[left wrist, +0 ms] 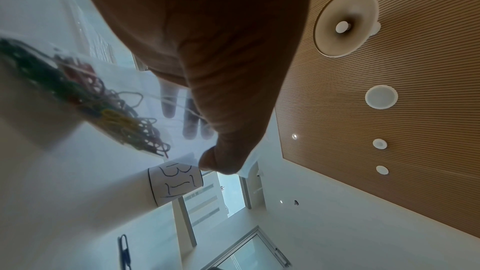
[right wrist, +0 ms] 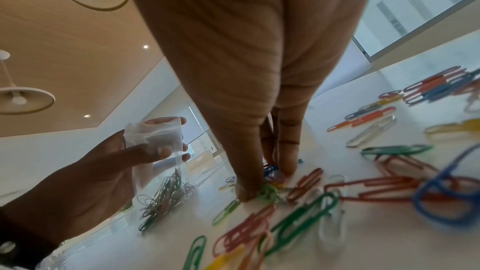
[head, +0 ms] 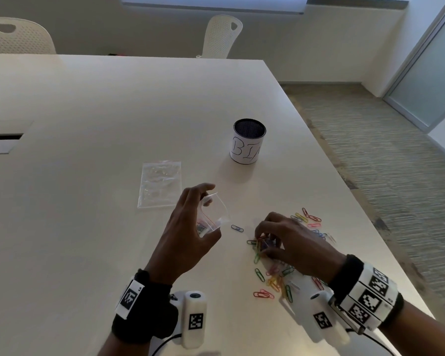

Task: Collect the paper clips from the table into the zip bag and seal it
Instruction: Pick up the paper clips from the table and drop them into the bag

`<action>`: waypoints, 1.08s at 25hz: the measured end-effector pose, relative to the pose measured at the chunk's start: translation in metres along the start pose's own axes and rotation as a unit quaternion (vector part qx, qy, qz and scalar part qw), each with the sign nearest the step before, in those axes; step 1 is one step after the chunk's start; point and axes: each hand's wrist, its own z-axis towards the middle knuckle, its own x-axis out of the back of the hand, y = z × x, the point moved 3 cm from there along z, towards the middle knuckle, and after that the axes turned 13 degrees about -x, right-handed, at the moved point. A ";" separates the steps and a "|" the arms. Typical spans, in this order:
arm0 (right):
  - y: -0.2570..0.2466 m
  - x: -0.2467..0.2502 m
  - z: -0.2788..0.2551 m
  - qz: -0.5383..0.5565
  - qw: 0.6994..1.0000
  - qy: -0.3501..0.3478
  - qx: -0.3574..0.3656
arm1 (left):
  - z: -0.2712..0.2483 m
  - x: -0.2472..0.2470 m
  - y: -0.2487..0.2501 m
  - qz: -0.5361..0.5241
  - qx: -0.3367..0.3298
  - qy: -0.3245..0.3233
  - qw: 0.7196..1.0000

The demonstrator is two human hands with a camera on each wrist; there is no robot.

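Note:
My left hand (head: 195,217) holds a small clear zip bag (head: 217,214) upright just above the white table (head: 88,227), mouth upward, thumb and fingers pinching its top. Several coloured paper clips (left wrist: 116,118) lie in the bottom of the bag (left wrist: 124,89), and the right wrist view shows them inside the bag (right wrist: 153,137) too. My right hand (head: 265,242) reaches down into a scatter of loose paper clips (head: 275,281) near the table's right edge. Its fingertips (right wrist: 244,194) pinch a small bunch of clips (right wrist: 270,188) on the table top.
A black mesh cup (head: 248,141) with a white hand-lettered label stands beyond the hands. A second clear bag (head: 159,185) lies flat to the cup's left. One blue clip (head: 237,228) lies alone between my hands. The table's right edge (head: 370,227) runs close by the clips.

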 end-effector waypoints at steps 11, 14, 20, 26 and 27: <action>-0.016 -0.014 -0.011 -0.047 0.997 0.036 0.050 | 0.000 -0.001 0.001 -0.001 0.000 -0.002 1.000; -0.017 -0.013 -0.010 -0.083 0.994 0.043 0.051 | 0.000 -0.001 0.001 0.000 -0.001 -0.003 1.000; -0.007 0.005 0.001 -0.020 0.998 0.050 0.024 | 0.000 0.000 0.002 -0.003 -0.007 0.005 1.000; 0.021 0.024 0.011 0.222 0.970 0.059 -0.075 | -0.001 0.000 0.001 -0.012 -0.002 0.000 1.000; 0.020 0.027 0.010 0.269 0.958 0.051 -0.084 | -0.001 0.000 0.000 -0.013 -0.003 0.001 1.000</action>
